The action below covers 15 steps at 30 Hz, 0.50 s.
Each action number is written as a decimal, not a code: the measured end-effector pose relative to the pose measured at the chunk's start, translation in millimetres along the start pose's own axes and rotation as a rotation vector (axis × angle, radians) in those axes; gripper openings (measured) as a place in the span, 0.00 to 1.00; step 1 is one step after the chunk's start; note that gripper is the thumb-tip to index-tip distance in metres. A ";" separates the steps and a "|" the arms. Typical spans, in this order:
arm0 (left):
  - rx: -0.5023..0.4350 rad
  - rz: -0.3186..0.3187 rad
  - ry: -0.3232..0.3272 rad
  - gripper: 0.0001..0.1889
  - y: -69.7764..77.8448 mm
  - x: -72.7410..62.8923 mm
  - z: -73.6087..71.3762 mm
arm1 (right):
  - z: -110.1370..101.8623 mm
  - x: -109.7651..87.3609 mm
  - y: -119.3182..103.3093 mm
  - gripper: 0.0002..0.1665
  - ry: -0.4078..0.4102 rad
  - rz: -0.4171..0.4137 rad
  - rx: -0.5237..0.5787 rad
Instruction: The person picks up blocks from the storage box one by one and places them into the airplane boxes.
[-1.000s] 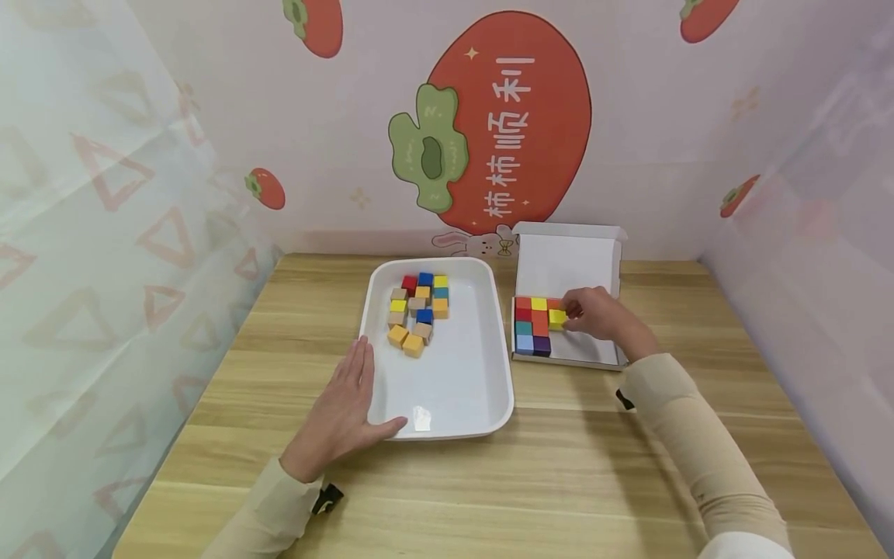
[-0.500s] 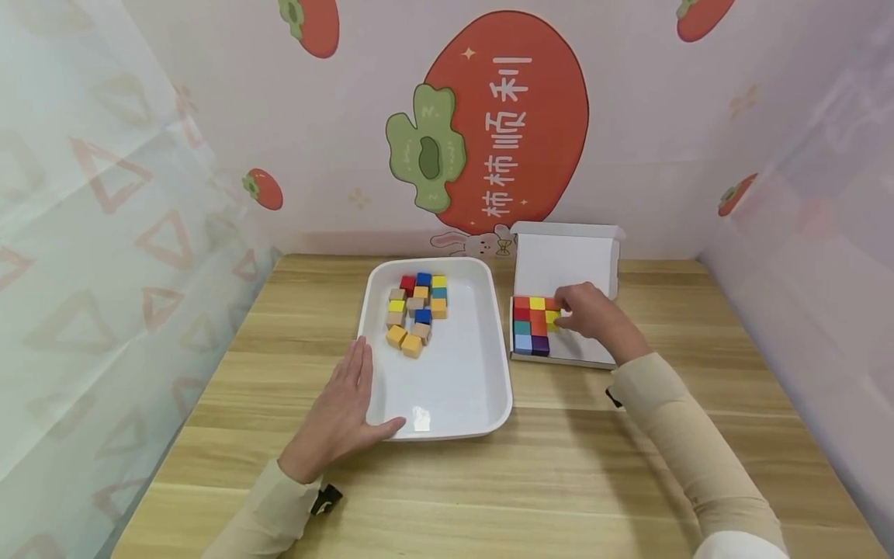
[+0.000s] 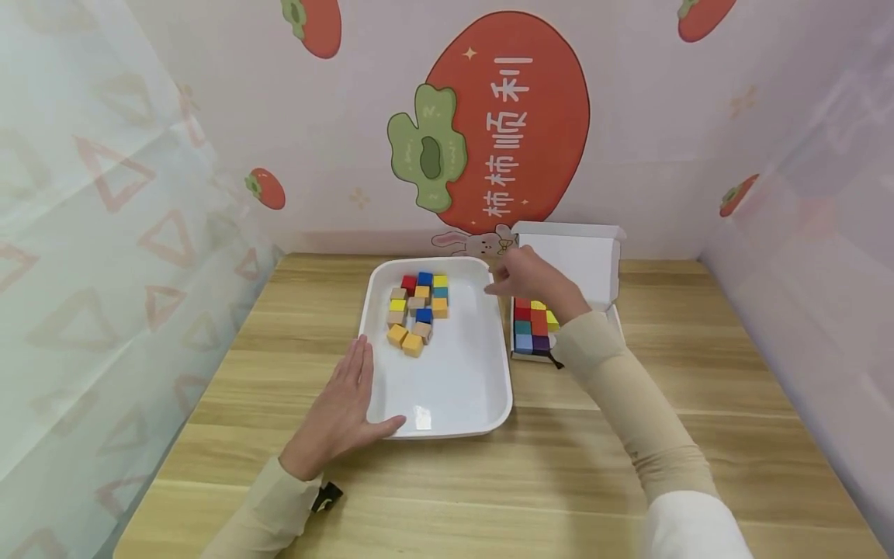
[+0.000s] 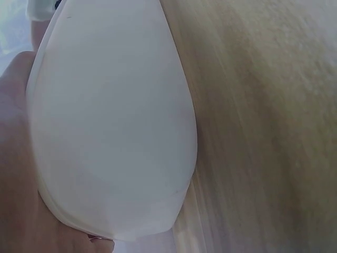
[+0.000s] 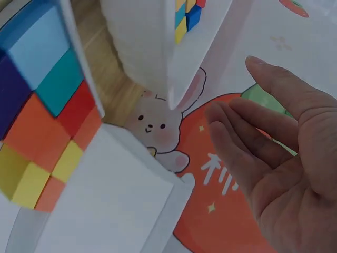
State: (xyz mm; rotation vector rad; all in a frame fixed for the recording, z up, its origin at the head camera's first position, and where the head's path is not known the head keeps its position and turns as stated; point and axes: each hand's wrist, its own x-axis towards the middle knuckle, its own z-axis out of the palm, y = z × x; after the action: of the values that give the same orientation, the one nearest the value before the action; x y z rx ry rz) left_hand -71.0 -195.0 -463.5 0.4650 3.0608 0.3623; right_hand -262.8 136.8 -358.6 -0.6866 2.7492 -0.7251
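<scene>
My left hand (image 3: 338, 411) rests at the near left corner of the white tray (image 3: 447, 396), fingers straight along its side and thumb across the front rim. Loose coloured and plain wooden cubes (image 3: 417, 303) lie in the tray's far left part. Above the gap between the tray's right rim and the white cardboard box (image 3: 569, 260), my right hand (image 3: 534, 279) hovers. Its fingers (image 5: 237, 137) and thumb are apart with nothing between them in the right wrist view. Packed cubes (image 5: 39, 126) fill the box's left side; my forearm partly hides them in the head view.
The tray and box stand side by side on a wooden table (image 3: 447, 497). Behind them rises a wall sheet (image 3: 349, 132) printed with persimmons and a rabbit. The box's lid stands raised at the back. Pale sheets (image 3: 105, 233) hang at both sides.
My right hand has let go of the yellow cube in the box and moved up and left, towards the tray's right rim. The left hand and the tray stay in place.
</scene>
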 end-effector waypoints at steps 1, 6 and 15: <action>0.002 0.000 -0.001 0.67 -0.1 0.2 0.1 | 1.4 5.6 -3.7 0.15 -0.005 0.002 0.000; -0.003 0.001 -0.004 0.67 -0.4 0.6 0.8 | 10.1 28.0 -18.4 0.19 -0.029 0.024 0.013; -0.012 -0.007 -0.002 0.67 -0.2 0.3 0.4 | 31.6 57.4 -31.8 0.24 -0.146 0.182 0.053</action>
State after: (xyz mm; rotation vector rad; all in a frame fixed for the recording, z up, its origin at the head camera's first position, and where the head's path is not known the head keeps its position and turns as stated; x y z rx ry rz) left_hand -71.3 -195.0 -464.0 0.4531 3.0553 0.3800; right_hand -290.4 71.3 -374.4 -0.4519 2.6070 -0.6760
